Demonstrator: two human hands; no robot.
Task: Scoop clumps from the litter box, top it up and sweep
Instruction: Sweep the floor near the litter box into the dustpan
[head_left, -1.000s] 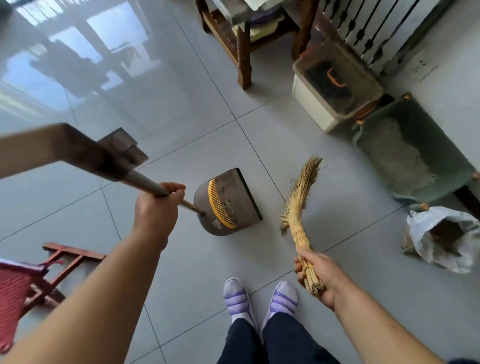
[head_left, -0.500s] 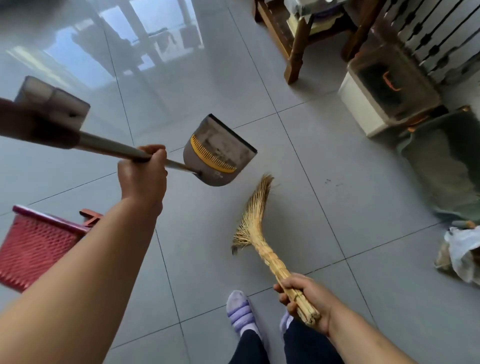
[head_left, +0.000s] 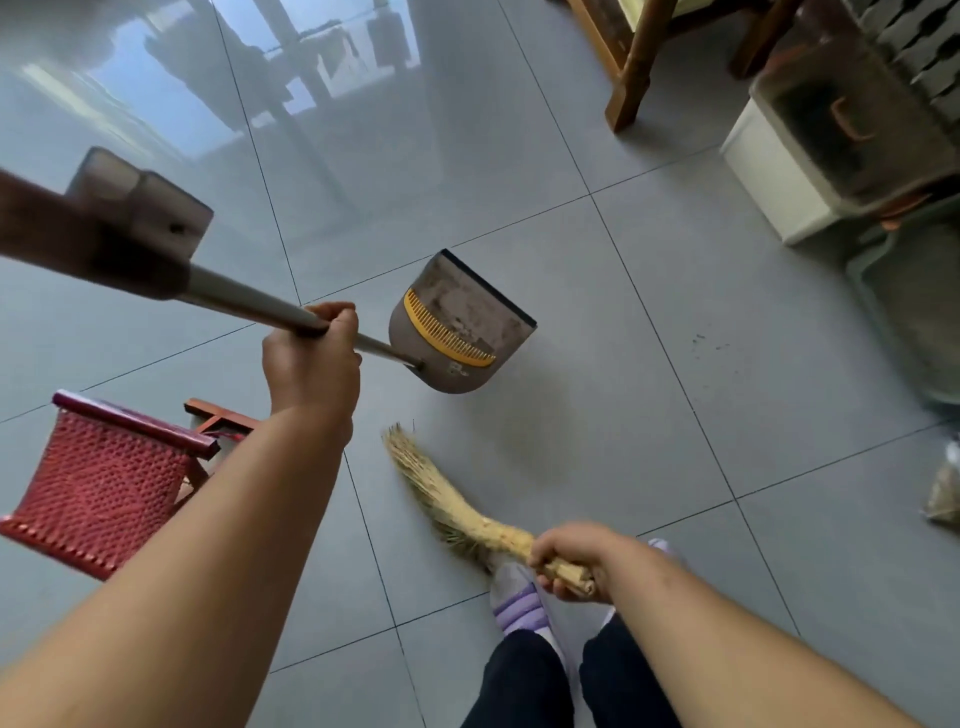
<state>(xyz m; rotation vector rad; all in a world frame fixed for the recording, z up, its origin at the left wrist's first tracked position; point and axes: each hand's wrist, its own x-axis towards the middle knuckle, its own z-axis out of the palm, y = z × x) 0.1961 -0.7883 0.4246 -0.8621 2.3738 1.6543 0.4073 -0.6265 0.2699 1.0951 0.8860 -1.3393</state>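
Note:
My left hand (head_left: 310, 358) grips the long metal handle of a grey dustpan (head_left: 464, 325) with a yellow comb strip; the pan sits at the centre of the tiled floor, its mouth facing away to the upper right. My right hand (head_left: 574, 558) is closed on the bound handle of a straw hand broom (head_left: 449, 499), whose bristles point up-left, below the dustpan. A few dark litter grains (head_left: 704, 343) lie on the tile to the right. The green litter box (head_left: 914, 312) is blurred at the right edge.
A red woven stool (head_left: 104, 483) stands at the left. A wooden furniture leg (head_left: 631, 78) and a white lidded storage bin (head_left: 810, 140) are at the top right. A bag (head_left: 945, 488) shows at the right edge. My feet in striped socks (head_left: 517, 603) are below.
The view has swung left, sliding the litter box and bag toward the right edge. The broom swept leftward, its bristles now pointing up-left. The dustpan moved right and nearer.

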